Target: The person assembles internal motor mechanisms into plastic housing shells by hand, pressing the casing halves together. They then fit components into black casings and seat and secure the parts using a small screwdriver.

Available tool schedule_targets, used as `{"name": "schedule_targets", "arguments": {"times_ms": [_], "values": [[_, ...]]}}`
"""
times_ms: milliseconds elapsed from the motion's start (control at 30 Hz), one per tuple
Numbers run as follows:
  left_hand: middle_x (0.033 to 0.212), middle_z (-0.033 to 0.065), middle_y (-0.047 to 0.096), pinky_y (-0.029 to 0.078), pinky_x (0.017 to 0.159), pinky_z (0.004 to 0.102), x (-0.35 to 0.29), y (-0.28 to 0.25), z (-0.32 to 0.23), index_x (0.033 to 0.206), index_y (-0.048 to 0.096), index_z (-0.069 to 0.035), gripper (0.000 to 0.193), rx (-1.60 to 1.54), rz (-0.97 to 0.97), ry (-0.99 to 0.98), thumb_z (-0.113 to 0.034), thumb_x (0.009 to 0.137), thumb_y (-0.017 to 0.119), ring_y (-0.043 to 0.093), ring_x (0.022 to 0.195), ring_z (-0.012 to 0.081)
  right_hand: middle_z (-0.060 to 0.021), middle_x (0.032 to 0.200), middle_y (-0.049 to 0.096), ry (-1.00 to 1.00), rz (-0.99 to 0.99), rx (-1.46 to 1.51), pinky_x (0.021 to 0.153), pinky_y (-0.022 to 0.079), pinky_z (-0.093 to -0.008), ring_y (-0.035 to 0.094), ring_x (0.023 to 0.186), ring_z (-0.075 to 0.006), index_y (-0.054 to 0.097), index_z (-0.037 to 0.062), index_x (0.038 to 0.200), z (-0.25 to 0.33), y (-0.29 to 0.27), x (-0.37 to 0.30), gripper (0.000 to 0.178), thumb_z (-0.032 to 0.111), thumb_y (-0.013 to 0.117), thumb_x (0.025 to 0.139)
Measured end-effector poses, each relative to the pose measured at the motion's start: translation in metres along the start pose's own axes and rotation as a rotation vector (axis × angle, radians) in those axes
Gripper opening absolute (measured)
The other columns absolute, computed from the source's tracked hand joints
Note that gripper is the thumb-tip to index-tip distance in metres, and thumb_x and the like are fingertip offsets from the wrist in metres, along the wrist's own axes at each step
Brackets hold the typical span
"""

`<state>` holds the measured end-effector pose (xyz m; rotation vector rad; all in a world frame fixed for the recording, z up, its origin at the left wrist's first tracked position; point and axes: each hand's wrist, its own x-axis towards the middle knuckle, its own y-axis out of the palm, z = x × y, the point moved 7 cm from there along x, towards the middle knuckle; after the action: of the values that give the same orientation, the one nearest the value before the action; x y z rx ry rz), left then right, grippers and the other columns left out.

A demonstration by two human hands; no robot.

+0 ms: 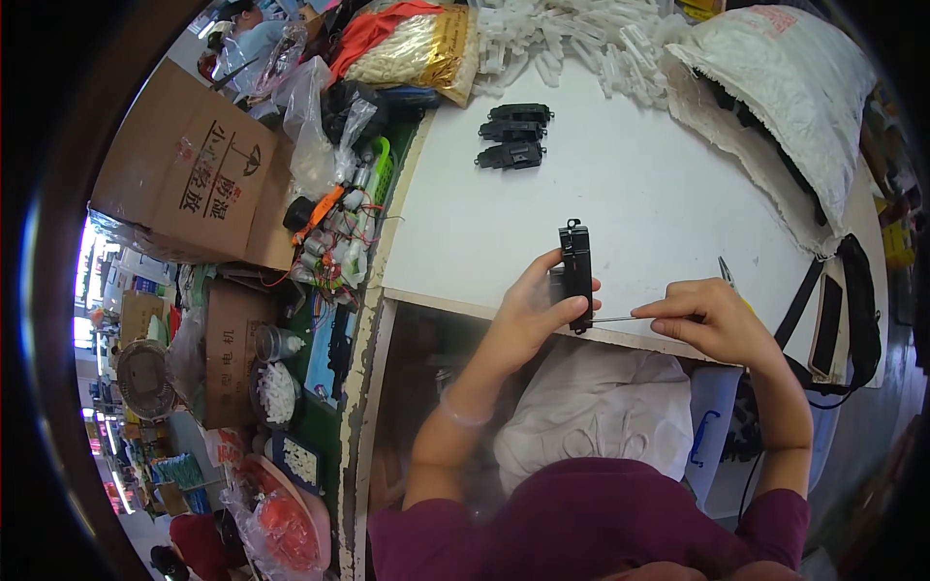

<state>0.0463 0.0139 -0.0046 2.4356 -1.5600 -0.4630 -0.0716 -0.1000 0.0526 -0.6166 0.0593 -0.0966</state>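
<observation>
My left hand [531, 318] grips a long black plastic part [575, 254] near the front edge of the white table. The part stands lengthwise away from me, with a small ring-like tab at its far end. Between the thumb and fingers of my right hand [712, 315] is a thin metal rod [612, 319], pointing left. Its tip meets the near end of the part; exactly where it touches is too small to tell. Whatever handle the rod has is hidden in the fingers. Farther off, three similar black parts [511, 155] lie stacked close together on the table.
Pale translucent plastic pieces [572, 39] are heaped at the table's far side. A large white woven sack [775, 87] lies open at the right. Beyond my right hand shows a metal tool tip [726, 271]. Left are a cardboard box [194, 165] and small motors with wires [329, 242].
</observation>
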Motion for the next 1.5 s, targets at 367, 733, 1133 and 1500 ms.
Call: {"name": "schedule_targets", "arguments": {"times_ms": [367, 733, 1133, 1500], "values": [[0.104, 0.0147, 0.054, 0.046, 0.082, 0.0312, -0.013, 0.000, 0.003, 0.128, 0.029, 0.002, 0.055, -0.038, -0.002, -0.013, -0.008, 0.082, 0.058, 0.058, 0.093, 0.0206, -0.0054, 0.064, 0.055, 0.077, 0.091, 0.135, 0.054, 0.040, -0.0278, 0.051, 0.057, -0.0157, 0.066, 0.0104, 0.098, -0.011, 0.018, 0.000, 0.023, 0.008, 0.059, 0.076], [0.104, 0.0167, 0.055, 0.047, 0.082, 0.0336, 0.000, -0.009, 0.001, 0.125, 0.034, 0.002, 0.050, -0.025, -0.120, 0.010, -0.003, 0.080, 0.054, 0.058, 0.091, 0.0232, -0.0009, 0.062, 0.042, -0.478, -0.235, -0.910, 0.045, 0.036, -0.0269, 0.046, 0.051, -0.0131, 0.060, 0.0091, 0.102, 0.031, 0.031, -0.026, 0.039, 0.007, 0.058, 0.064], [0.100, 0.0069, 0.053, 0.044, 0.078, 0.0257, 0.004, 0.022, 0.032, 0.128, 0.030, -0.002, 0.058, -0.256, 0.011, 0.198, -0.005, 0.078, 0.060, 0.051, 0.091, 0.0125, -0.0091, 0.100, 0.054, 0.081, -0.575, 0.662, 0.046, 0.030, -0.0157, 0.044, 0.059, -0.0051, 0.036, 0.0046, 0.115, -0.074, 0.055, -0.016, 0.036, 0.019, 0.050, 0.085], [0.139, 0.0227, 0.019, 0.019, 0.104, 0.0442, -0.042, 0.015, -0.007, 0.138, 0.009, -0.006, 0.096, 0.754, -0.163, 0.858, -0.054, 0.072, 0.059, 0.021, 0.129, 0.0354, -0.0036, 0.078, 0.056, 0.200, -0.405, 0.964, 0.033, 0.031, -0.0151, 0.048, 0.047, -0.0044, 0.037, 0.0080, 0.119, -0.078, 0.074, 0.002, 0.051, 0.038, 0.053, 0.081]]}}
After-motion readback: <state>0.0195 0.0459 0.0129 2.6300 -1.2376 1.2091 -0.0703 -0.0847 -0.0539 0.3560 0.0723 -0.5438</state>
